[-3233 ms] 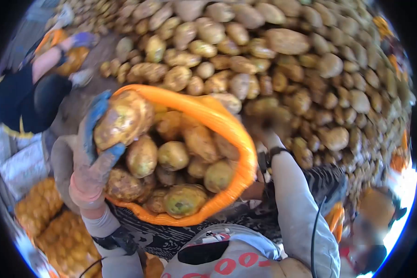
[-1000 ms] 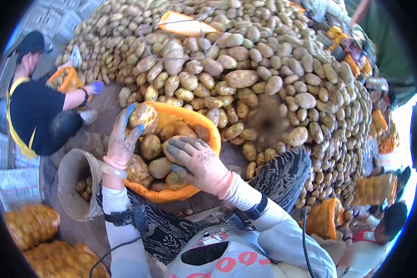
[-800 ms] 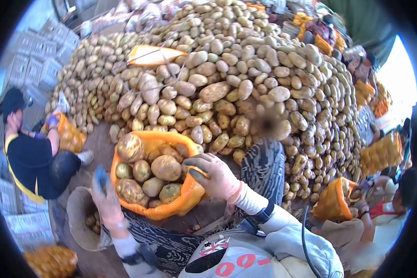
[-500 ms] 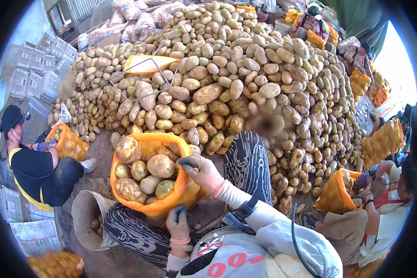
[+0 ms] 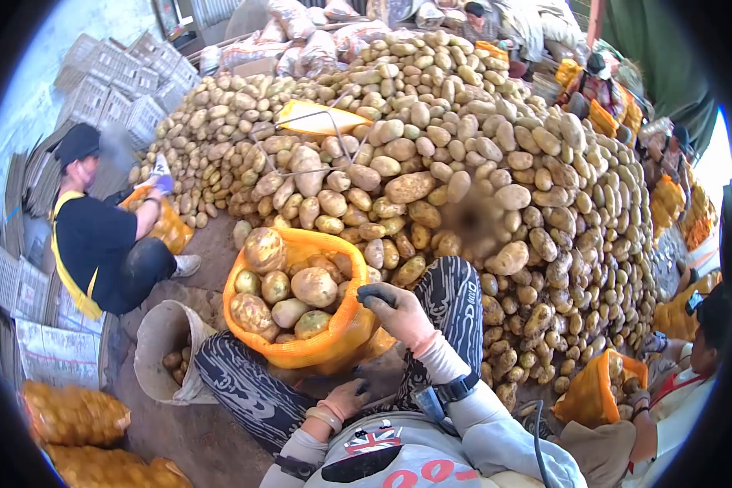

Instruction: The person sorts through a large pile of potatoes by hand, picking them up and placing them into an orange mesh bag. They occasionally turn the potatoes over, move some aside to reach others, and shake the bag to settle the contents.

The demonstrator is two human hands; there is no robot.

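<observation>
An orange mesh sack (image 5: 301, 355) full of large potatoes stands between my knees, its mouth wide and its rim folded outward. At the sack's right rim is my right hand (image 5: 400, 315), its dark-tipped fingers closed on the edge. My left hand (image 5: 346, 398) is lower, in front of my lap and below the sack, apart from it. Its fingers point right and are spread, and I see nothing in them. A big potato (image 5: 265, 250) sits highest in the sack, against the back rim.
A large potato heap (image 5: 464, 163) rises ahead, with a wire frame (image 5: 313, 171) and a yellow-orange cloth (image 5: 324, 119) on it. Left stands a whitish bucket (image 5: 159, 358) holding potatoes, near filled sacks (image 5: 73, 413). Co-workers sit with sacks at left (image 5: 98, 220) and right (image 5: 683, 390).
The view has shifted, so the scene sits further right and lower. My left hand has moved from the sack's lower front down and right. My right hand stays at the sack's right rim.
</observation>
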